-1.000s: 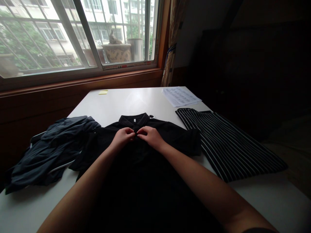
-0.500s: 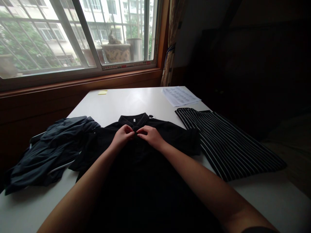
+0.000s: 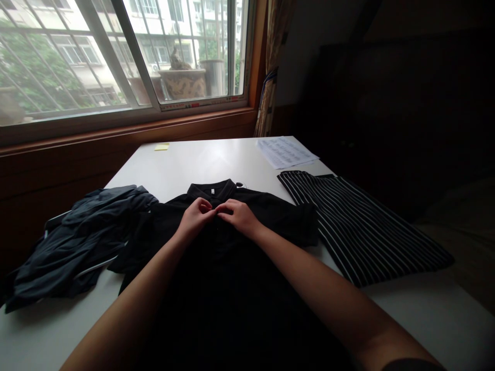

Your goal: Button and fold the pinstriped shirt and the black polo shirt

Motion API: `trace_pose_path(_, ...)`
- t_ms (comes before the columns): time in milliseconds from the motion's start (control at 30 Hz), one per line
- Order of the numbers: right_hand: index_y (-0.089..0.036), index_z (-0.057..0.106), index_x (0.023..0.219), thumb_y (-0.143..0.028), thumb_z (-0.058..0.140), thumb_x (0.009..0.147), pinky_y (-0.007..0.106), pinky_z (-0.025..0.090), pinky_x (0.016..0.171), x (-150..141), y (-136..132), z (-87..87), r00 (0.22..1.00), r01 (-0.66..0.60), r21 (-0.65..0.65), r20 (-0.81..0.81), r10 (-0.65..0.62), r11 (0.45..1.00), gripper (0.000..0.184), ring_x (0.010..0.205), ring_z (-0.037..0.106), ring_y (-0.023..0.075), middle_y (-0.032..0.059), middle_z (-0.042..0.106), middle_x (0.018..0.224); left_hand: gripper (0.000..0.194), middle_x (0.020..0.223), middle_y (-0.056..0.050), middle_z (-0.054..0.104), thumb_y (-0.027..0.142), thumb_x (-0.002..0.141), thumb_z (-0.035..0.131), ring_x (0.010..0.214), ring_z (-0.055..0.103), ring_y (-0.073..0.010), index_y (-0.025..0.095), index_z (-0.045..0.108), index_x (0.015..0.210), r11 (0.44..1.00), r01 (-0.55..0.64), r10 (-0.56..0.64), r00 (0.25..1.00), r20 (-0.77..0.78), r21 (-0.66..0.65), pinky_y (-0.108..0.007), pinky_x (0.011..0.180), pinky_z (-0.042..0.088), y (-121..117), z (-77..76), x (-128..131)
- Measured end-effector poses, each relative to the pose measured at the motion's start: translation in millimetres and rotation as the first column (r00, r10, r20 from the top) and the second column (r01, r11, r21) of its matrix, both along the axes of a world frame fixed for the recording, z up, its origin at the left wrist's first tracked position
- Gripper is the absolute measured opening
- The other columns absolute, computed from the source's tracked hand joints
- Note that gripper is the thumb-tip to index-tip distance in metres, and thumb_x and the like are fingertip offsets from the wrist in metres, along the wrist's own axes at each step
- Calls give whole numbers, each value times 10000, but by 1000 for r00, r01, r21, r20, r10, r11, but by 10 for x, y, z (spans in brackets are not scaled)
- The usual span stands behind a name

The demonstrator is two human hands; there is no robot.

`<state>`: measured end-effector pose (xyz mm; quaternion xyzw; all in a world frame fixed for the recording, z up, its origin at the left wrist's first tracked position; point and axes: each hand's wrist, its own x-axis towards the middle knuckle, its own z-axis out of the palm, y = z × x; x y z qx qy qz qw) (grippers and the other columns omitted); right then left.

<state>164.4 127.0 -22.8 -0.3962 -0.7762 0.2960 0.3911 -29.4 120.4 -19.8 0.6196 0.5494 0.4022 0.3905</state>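
A black short-sleeved polo shirt (image 3: 270, 206) lies spread face up, its collar with a small white label at the far end. My left hand (image 3: 196, 215) pinches the front placket just below the collar. From the other side, my right hand (image 3: 238, 215) pinches the same spot, and the fingertips of both hands meet there. Whatever button or buttonhole sits between the fingertips is too small and dark to make out. A small pale button shows on the placket just under the hands.
Crumpled dark grey clothing (image 3: 88, 226) with white piping lies left of the shirt. To the right is a folded black-and-white striped garment (image 3: 359, 226). Printed sheets (image 3: 286, 152) and a yellow sticky note (image 3: 161, 147) rest on the white table (image 3: 201, 159), below a barred window (image 3: 185, 51).
My fingertips have come closer together and now touch at the placket. The shirt and the other clothes lie as before; the view has shifted slightly.
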Motion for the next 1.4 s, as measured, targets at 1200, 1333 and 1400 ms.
trace_pose_path(1200,-198,755,932,-169,755,816,272,502,788,-6,14,-48,999,29,-3,-43,-29,1000,120,847,674,158,20,729,911,177,770,38,575,289,732,679,703,535,-134,212,535,798,988,12,-13,1000,7,157,-255,680,421,7,-47,5)
trace_pose_path(1333,-198,756,937,-168,757,815,274,499,787,-3,9,-43,998,28,14,-51,-27,1000,126,845,671,161,20,727,909,161,792,29,597,284,752,675,726,559,-144,211,558,834,983,18,-12,999,-35,182,-269,696,440,5,-39,-2)
trace_pose_path(1400,-198,756,937,-165,756,817,273,497,781,-1,6,-40,999,26,22,-47,-25,999,124,836,667,159,18,724,902,156,802,24,610,292,772,675,734,571,-147,212,571,856,983,19,-10,999,-51,184,-270,692,448,-1,-33,-4)
